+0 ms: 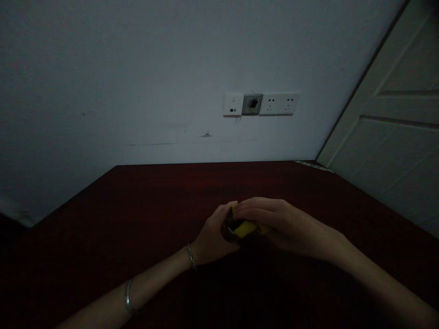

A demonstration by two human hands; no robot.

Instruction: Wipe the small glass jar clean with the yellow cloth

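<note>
Above the dark red tabletop, my left hand is closed around a small dark rounded object with a shiny rim, perhaps a cup. Its thumb and fingers curve about the near and far sides. My right hand is closed on a piece of yellow cloth, pressing it against the dark object's rim and opening. The fingers hide much of both things, and the dim light makes the dark object's exact kind hard to make out.
The red-brown tabletop meets a white wall at the back. Wall sockets and a grey plate are mounted above it. On the right stands a white panelled door. A pale strip lies at the back right corner.
</note>
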